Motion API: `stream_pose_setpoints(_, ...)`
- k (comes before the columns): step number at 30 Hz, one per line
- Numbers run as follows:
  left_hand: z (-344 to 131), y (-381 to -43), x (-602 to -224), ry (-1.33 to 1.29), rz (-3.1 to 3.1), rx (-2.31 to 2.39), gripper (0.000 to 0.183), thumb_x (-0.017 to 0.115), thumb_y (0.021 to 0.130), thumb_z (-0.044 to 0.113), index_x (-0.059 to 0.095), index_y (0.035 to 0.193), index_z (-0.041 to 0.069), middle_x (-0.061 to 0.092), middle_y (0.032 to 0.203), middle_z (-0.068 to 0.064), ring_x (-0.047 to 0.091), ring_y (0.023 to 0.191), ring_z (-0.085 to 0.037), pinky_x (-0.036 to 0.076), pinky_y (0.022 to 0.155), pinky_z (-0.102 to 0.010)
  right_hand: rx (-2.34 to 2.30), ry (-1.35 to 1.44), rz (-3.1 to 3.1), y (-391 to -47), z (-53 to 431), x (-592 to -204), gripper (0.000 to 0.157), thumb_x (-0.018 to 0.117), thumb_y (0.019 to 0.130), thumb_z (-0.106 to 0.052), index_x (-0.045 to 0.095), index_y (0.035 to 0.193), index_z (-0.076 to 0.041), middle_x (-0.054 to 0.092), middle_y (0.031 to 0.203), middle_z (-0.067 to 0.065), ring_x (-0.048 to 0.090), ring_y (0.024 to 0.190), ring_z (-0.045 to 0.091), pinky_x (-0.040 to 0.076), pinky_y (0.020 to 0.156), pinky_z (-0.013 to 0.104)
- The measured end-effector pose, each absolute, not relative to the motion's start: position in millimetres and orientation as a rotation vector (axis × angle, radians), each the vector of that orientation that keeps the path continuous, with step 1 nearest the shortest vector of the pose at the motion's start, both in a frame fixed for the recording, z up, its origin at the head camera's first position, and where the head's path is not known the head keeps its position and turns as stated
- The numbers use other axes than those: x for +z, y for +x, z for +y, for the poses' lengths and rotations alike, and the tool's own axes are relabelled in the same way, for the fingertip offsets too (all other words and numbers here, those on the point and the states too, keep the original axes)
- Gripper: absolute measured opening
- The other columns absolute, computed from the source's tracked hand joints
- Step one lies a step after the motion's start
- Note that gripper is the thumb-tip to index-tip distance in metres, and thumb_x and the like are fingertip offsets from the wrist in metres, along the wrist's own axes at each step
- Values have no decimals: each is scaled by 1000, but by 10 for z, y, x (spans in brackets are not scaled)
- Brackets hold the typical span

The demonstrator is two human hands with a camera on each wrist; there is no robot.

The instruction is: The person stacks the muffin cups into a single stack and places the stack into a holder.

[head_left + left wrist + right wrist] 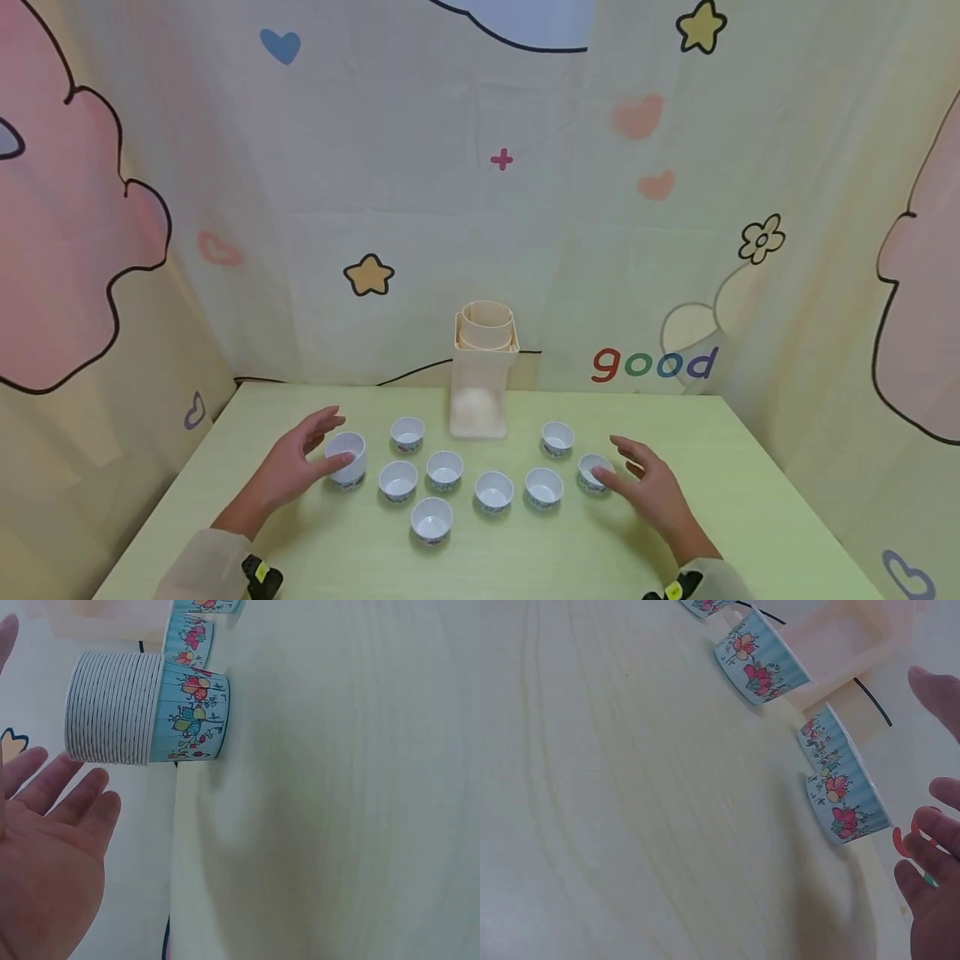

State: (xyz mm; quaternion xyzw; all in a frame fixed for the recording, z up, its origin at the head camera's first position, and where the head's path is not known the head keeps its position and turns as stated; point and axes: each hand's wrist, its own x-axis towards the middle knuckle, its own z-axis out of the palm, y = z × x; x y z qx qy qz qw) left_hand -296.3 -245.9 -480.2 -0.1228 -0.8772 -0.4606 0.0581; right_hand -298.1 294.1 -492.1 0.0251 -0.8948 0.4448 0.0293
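My left hand (295, 465) is beside a stack of nested paper cups (349, 477) at the left of the group. In the left wrist view the fingers are spread and apart from the stack (120, 709), which has a blue floral base. My right hand (651, 492) hovers by a single paper baking cup (589, 477) at the right end. Its thumb overlaps that cup in the head view, while the right wrist view shows loosely extended fingers beside the floral cup (846, 814). Between the hands, several more single cups (432, 522) stand upright, mouths up.
A cream plastic holder (477, 404) with a round tube (486, 327) in its top stands at the table's back edge, behind the cups. The pale green table (525, 567) meets a printed cloth backdrop (435, 158) at the back and sides.
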Motion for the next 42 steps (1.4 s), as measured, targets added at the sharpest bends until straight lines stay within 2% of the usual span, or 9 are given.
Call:
stream_pose_setpoints(7,-2501,-2962,-4896,-387,-2633,-1506,85,84,86,29,41,154,4,57,148,-19,54,137,-41,42,116,-57,1384,31,-2777,-2968,2887,-4992,82,83,85,-45,50,149,-6,49,156,18,47,143,41,40,119,52)
stream_pose_setpoints(16,-2505,-2994,-4950,-363,-2614,-1603,82,84,87,24,42,152,-2,57,148,-22,56,135,-42,48,112,-51,1339,-2,-2786,-2984,2891,-5069,81,85,82,-47,55,145,-6,58,147,18,53,138,41,43,117,54)
stream_pose_setpoints(27,-2555,-3053,-5001,-338,-2570,-1763,70,84,86,17,51,145,-4,58,144,-25,59,132,-43,58,101,-32,1297,-17,-2764,-3004,2880,-5103,80,87,81,-46,58,142,-3,61,143,20,59,132,39,47,114,53)
stream_pose_setpoints(33,-2500,-3078,-5021,-311,-2566,-1822,70,84,85,16,53,145,-2,58,145,-24,59,132,-41,59,98,-29,1267,-28,-2760,-2959,2935,-5084,77,88,80,-43,60,138,-1,64,138,21,62,128,39,49,111,53)
stream_pose_setpoints(39,-2514,-3082,-5041,-318,-2571,-1833,70,84,85,18,53,145,-1,58,145,-24,60,130,-39,59,97,-27,1261,-41,-2747,-2993,2939,-5129,75,88,80,-42,62,137,-1,67,134,18,65,120,33,53,108,50)
stream_pose_setpoints(42,-2532,-3071,-5027,-319,-2570,-1822,69,84,85,17,54,143,-2,59,143,-25,62,128,-38,60,96,-27,1268,-48,-2741,-3027,2929,-5164,74,89,79,-42,63,136,-2,69,130,16,66,114,27,56,103,44)
